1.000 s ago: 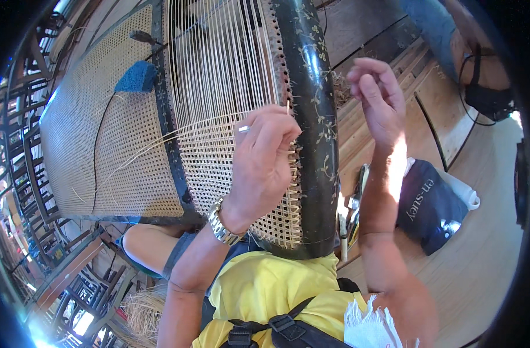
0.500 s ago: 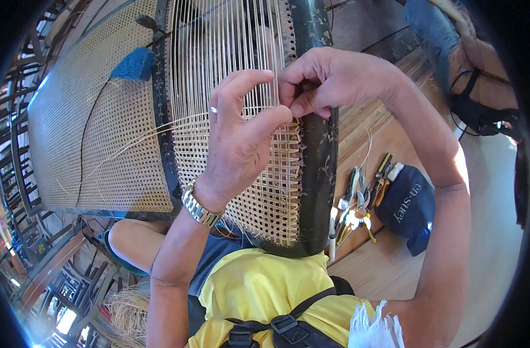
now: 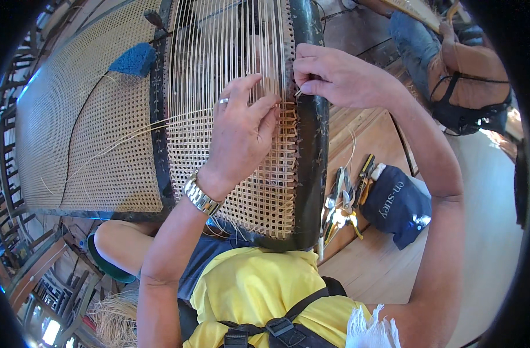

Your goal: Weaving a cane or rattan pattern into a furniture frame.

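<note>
A dark-framed panel is half woven with cane (image 3: 236, 200), with long upright cane strands (image 3: 218, 46) stretched across its open upper part. My left hand (image 3: 236, 133), wearing a ring and a metal watch, lies over the weave. Its thumb and fingertips are closed on a cane strand at the top woven row, near the right side. Just over the frame's dark right rail (image 3: 311, 156), my right hand (image 3: 340, 75) pinches the pale end of a cane strand, most of which is hidden. Loose cane strands (image 3: 131, 134) trail left from the row.
A finished cane panel (image 3: 97, 145) with a blue spongy pad (image 3: 134, 60) adjoins on the left. Pliers and cutters (image 3: 341, 203) lie on boards at right beside a dark blue pouch (image 3: 395, 203). Another person (image 3: 444, 64) sits at upper right. Raw cane fibre (image 3: 114, 319) lies at lower left.
My right hand has drawn away from my left, up and outward past the rail. My left fingers have closed from a wide spread into a pinch. The view has shifted slightly.
</note>
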Motion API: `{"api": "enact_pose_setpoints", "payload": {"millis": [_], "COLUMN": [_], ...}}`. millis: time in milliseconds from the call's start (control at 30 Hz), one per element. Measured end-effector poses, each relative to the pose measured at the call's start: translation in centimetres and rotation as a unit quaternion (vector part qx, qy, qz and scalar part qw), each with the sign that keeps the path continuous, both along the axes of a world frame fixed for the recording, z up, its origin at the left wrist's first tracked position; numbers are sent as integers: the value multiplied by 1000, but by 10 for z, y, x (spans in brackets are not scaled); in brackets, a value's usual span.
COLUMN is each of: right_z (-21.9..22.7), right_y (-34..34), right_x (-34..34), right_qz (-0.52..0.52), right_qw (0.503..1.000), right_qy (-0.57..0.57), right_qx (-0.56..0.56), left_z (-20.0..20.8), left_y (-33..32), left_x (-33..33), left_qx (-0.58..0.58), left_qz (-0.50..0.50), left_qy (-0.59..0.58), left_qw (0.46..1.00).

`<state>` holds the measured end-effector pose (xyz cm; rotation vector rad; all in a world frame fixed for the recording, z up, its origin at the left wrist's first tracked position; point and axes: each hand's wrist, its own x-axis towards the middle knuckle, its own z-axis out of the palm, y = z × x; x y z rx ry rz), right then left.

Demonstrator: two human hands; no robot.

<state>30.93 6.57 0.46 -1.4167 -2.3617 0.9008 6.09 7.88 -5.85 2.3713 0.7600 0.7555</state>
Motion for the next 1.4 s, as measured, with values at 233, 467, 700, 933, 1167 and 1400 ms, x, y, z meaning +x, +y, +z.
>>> {"api": "enact_pose_setpoints", "payload": {"millis": [233,467,700,933,1167,1400], "right_z": [-2,0,-18,-5,-34,-55], "right_y": [-2,21,0,-19,-21,-19], "right_x": [1,-5,0,-3,7,6], "right_qz": [-5,28,24,-74,-134,-112], "right_qw": [998,993,968,946,921,902], "right_qy": [-63,-109,205,263,337,399], "right_qx": [2,-34,-146,-175,-144,-118], "left_z": [16,35,36,50,37,-107], "left_y": [-20,-75,-94,-115,-143,-185], "left_x": [4,-23,-45,-27,77,212], "left_qx": [-40,-98,-160,-131,-9,-21], "left_qz": [5,-67,-30,-74,-306,-367], "left_qy": [-34,-34,-49,-49,186,247], "left_qw": [999,992,986,987,933,896]}}
